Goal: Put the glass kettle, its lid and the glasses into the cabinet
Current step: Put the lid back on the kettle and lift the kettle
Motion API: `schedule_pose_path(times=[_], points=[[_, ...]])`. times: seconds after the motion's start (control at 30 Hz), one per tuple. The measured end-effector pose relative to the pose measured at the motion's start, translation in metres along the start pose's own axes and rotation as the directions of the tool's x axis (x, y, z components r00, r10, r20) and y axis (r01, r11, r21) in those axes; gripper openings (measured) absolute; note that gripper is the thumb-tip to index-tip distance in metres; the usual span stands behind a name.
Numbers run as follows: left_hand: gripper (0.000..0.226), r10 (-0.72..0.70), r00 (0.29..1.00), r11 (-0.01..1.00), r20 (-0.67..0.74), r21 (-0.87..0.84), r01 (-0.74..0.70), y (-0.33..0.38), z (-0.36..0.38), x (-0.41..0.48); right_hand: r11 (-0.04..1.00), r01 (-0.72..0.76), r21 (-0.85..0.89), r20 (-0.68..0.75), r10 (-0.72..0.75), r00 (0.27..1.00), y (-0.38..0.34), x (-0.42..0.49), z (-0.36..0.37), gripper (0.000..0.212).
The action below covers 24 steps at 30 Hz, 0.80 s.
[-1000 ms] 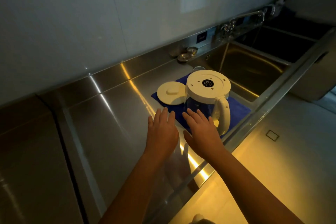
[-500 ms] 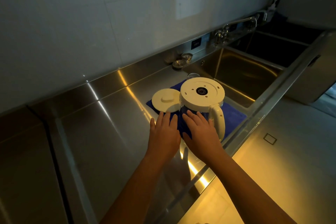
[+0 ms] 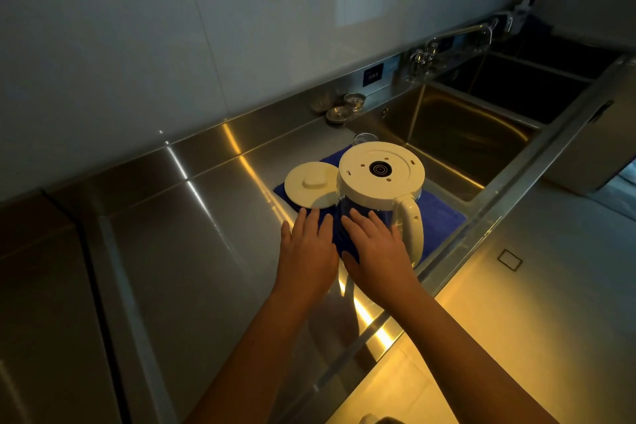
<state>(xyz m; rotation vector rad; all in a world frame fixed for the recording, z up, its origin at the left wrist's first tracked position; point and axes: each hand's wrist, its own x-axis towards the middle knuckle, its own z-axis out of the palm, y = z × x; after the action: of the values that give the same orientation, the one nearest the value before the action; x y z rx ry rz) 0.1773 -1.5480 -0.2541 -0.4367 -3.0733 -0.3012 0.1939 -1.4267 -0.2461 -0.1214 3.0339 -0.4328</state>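
The glass kettle [image 3: 380, 179] stands upside down on a blue cloth [image 3: 440, 217], its white base up and its white handle toward me. Its round white lid [image 3: 311, 184] lies flat on the cloth just left of it. Behind the kettle the rim of a glass [image 3: 364, 138] peeks out. My left hand [image 3: 306, 253] is flat with straight fingers over the cloth's near edge, below the lid. My right hand [image 3: 377, 248] is flat too, its fingertips at the kettle's glass wall beside the handle. Neither hand holds anything.
The steel counter [image 3: 192, 244] runs left from the cloth. A double sink [image 3: 457, 134] with a tap [image 3: 457, 36] lies to the right. Small metal strainers [image 3: 346, 107] sit by the backsplash. The counter's front edge runs under my forearms, with the floor [image 3: 537, 303] below.
Both hands have slid forward onto the cloth toward the kettle and lid; the right fingertips now reach the kettle's side. Kettle and lid have not moved.
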Motion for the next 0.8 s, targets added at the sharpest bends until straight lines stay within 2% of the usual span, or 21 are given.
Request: schedule_pose_path(times=[0.33, 0.47, 0.8], points=[[0.053, -0.003, 1.000, 1.000, 0.018, 0.015, 0.003, 0.0021, 0.0016, 0.0011, 1.000, 0.012, -0.005, -0.001, -0.012, 1.000, 0.0035, 0.0012, 0.0004, 0.058], [0.053, 0.007, 1.000, 1.000, 0.004, -0.027, -0.007, 0.0035, 0.0009, 0.0001, 1.000, 0.014, -0.006, -0.007, -0.014, 1.000, 0.0038, 0.0015, 0.0011, 0.057], [0.054, -0.005, 0.998, 0.997, 0.060, 0.075, 0.001, 0.0024, -0.0010, -0.0005, 1.000, 0.011, -0.011, 0.014, -0.011, 1.000, 0.0015, 0.0012, 0.0011, 0.058]])
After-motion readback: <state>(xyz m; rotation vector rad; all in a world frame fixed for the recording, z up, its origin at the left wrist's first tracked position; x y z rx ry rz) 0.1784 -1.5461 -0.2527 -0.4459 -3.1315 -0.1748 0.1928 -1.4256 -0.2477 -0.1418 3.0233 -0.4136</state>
